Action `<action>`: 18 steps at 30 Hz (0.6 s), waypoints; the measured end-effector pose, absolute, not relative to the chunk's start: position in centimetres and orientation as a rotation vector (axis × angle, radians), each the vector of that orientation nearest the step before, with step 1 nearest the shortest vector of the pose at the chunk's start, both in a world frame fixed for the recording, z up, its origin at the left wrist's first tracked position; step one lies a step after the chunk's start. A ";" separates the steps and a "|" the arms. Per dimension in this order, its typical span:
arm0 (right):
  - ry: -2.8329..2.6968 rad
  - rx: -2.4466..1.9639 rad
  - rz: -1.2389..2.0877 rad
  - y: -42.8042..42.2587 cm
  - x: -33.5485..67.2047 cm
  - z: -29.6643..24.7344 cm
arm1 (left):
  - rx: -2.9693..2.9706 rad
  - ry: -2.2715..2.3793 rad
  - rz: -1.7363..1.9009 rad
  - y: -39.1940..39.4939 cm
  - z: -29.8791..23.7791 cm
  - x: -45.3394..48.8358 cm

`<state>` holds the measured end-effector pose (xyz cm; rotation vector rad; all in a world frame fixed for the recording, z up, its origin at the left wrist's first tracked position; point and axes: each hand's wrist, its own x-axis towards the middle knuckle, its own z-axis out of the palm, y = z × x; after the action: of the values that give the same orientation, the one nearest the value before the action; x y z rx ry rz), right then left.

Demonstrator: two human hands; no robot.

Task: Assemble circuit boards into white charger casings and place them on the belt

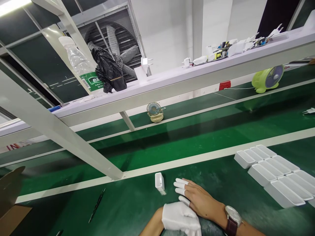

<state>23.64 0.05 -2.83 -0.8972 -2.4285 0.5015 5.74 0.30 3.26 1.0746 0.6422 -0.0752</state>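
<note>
My left hand (180, 217), in a white glove, is low in the frame. It is bent toward the lower right, and its fingertips are mostly hidden. Just above and beside it is my right hand (199, 198), with white finger cots on several fingers and a watch on the wrist. Its fingers are stretched out to the left, and nothing shows in them. A small white open-topped plastic housing (159, 183) stands alone on the green bench, left of the right hand's fingertips and apart from them.
Rows of similar white housings (278, 175) sit at right. A black pen (97, 206) lies at left near a cardboard box (14, 216). A slanting post (81, 149) carries a shelf (172, 82) with white plugs, a bottle and a black bag. Small fans (155, 112) stand behind.
</note>
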 end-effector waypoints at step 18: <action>-2.414 -0.883 0.540 0.2 23.7 -2.9 | 1.032 0.611 -0.082 -0.3 4.1 6.1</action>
<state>23.75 0.16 -2.91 -0.8828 -2.4141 0.5398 6.06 -0.28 4.11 1.0325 0.6115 -0.0819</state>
